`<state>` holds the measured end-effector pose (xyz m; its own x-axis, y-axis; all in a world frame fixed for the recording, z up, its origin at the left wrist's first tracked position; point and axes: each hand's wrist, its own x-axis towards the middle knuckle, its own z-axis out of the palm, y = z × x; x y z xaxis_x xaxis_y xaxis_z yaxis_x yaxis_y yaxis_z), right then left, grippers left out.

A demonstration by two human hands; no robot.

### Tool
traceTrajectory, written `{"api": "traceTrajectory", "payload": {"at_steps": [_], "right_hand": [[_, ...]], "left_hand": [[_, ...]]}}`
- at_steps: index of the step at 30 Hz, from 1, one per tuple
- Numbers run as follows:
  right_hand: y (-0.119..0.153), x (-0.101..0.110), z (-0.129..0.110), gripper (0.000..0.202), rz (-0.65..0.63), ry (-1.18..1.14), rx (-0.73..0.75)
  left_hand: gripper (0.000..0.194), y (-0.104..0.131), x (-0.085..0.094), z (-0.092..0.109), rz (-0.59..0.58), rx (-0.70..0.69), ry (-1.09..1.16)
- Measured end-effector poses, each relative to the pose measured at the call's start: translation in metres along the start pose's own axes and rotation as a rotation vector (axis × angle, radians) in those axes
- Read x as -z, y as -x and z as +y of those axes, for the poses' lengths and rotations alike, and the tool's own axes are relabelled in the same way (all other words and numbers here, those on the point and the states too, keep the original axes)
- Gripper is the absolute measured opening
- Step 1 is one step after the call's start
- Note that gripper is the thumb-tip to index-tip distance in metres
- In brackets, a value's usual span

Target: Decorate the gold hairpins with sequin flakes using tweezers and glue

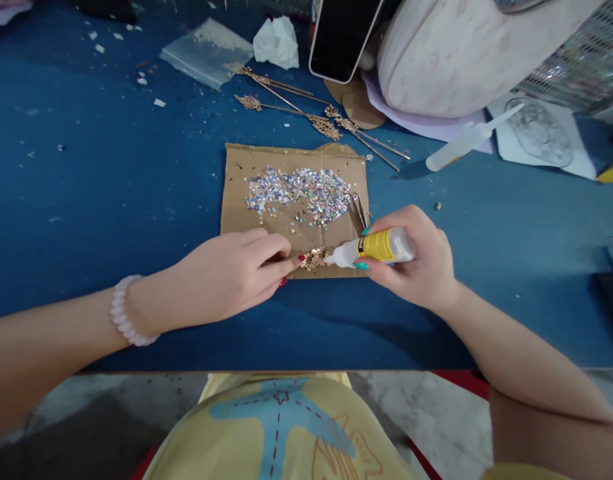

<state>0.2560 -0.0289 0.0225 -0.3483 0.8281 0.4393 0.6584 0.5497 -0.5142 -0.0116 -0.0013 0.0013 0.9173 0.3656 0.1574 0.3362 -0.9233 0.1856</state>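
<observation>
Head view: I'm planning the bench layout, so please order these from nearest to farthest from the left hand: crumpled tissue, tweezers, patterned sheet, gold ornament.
From the left hand:
1. Gold ornament, just to its right
2. Tweezers, at the cardboard's right side
3. Crumpled tissue, beyond the cardboard
4. Patterned sheet, far right

Flakes [326,193] lay on cardboard [235,220], mid-frame | tweezers [358,211] lay at flakes' right | ornament [315,259] lay by cardboard's lower edge | hairpins [325,127] lay upper centre
</observation>
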Motion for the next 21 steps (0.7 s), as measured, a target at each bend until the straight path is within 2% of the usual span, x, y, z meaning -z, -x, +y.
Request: {"api": "traceTrajectory", "payload": {"at_steps": [5,11,18,21], "right_hand": [[0.0,0.0,0.001,0.025,0.002,-0.031,0.014],[0.001,-0.005,0.01,0.023,0.062,-0.137,-0.003],[-0.001,-0.006,0.011,0.027,0.21,-0.226,-0.063],[0.0,-0.006,0.011,0.026,0.166,-0.198,-0.059]], "left_hand": [[0.03,0.0,0.0,0.0,0.001,-0.007,0.007],[0.031,0.0,0.002,0.001,-0.003,-0.012,-0.03],[0.031,0.0,0.003,0.002,-0.006,-0.014,-0.043],[0.031,0.0,0.002,0.003,-0.011,-0.007,-0.027]]}}
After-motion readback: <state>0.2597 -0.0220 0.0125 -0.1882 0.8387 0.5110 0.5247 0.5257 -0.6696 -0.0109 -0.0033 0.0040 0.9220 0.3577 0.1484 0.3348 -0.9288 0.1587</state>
